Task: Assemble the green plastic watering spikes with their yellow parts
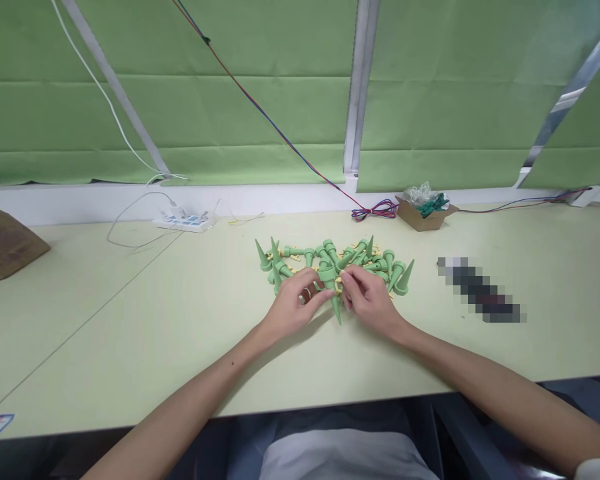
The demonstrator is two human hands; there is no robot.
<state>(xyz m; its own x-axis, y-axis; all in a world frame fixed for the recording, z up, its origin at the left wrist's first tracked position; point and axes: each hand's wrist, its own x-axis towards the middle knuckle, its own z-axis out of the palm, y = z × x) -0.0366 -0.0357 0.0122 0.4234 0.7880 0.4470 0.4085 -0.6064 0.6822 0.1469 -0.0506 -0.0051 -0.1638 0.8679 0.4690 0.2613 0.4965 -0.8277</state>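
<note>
Between my hands is a green spike, its tip pointing down toward me and its wider cap at the top. My left hand has its fingers and thumb around the spike's upper part. At the spike's right side, my right hand pinches a small yellow piece. Just behind my hands lies a pile of green spikes mixed with small yellow pieces. One green spike stands point up at the pile's right end, and another at its left end.
On the pale table, a white power strip lies back left and a brown paper bag far left. A small cardboard box stands back right beside coiled wires. A pixelated dark object lies to the right.
</note>
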